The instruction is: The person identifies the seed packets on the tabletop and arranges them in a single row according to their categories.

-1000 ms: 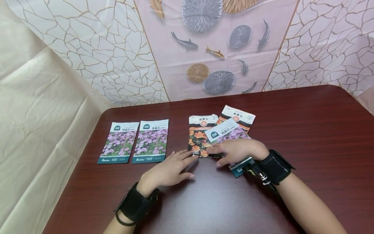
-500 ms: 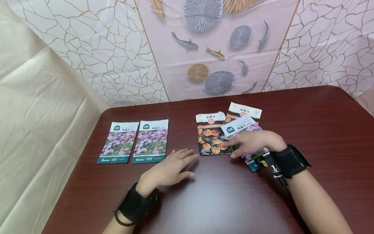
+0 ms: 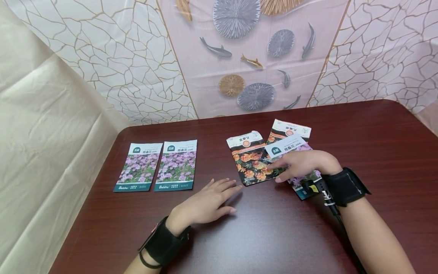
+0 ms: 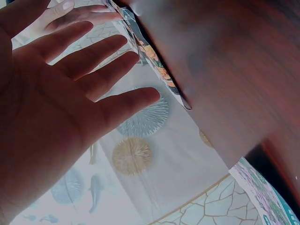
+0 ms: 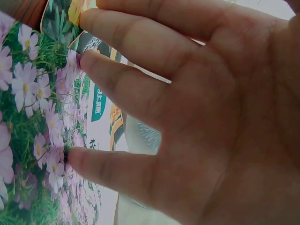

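1. Table (image 3: 362, 156) supports everything.
2. Right hand (image 3: 304, 165), fingers straight, touches the overlapping purple packet (image 3: 286, 146), perhaps steadying it.
3. Left hand (image 3: 207, 201), spread, empty, beside the left orange packet (image 3: 251, 161).
4. Purple pair (image 3: 141, 167), left, uncovered, probably for visibility.

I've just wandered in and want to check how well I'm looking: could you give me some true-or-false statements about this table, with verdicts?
1. The leftmost packet shows purple flowers. True.
2. Exactly four packets are in view. False: five are.
3. The angled purple packet partly covers the farther orange packet. True.
4. The tabletop is white. False: the tabletop is dark reddish brown.
5. The backdrop bears printed fish. True.
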Demonstrator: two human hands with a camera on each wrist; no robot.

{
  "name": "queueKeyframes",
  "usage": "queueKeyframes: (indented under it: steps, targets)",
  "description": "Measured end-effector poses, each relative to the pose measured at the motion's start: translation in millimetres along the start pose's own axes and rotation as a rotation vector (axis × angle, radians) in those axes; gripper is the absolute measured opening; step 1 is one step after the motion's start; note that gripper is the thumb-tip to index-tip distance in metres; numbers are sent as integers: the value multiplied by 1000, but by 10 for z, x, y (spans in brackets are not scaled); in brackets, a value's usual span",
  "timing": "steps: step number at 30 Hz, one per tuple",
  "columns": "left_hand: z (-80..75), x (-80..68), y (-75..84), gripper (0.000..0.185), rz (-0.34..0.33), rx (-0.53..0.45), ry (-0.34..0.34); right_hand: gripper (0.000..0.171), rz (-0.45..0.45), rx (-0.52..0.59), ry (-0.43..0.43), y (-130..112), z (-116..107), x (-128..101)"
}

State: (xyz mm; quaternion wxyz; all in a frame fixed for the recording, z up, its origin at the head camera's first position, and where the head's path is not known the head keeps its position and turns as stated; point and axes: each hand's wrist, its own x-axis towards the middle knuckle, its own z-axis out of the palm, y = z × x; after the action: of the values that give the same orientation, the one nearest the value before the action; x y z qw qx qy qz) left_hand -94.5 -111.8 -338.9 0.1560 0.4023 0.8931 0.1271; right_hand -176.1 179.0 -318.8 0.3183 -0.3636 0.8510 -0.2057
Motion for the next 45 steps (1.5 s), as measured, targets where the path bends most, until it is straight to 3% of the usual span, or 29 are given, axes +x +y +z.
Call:
queueKeyframes:
  steps: [5, 8, 14, 19, 26, 31, 43, 45]
  targets:
    - [-5, -9, -11, 57, -10, 4, 13, 43, -64, 27, 72, 23, -39, -35]
    - [-15, -16, -21, 56, -11, 4, 26, 44, -83, 27, 164, 54, -69, -83]
    - [-25, -13, -21, 54, 5, 10, 44, 48, 63, 85, 339, 131, -131, -218]
    - [-17, 1, 0, 54, 40, 18, 39, 45, 182, 13, 436, 209, -166, -310]
    - [-11, 17, 27, 53, 73, 4, 79, 55, 338, -14, 443, 329, -189, -347]
    - [-21, 28, 46, 53, 56, -62, 95, 43, 438, -2, 412, 430, -171, -356]
    - [8, 56, 6, 51, 3, -218, 100, 31, 505, 205, 349, 538, -94, -318]
    - [6, 58, 3, 51, -8, -242, 102, 30, 506, 196, 349, 552, -82, -309]
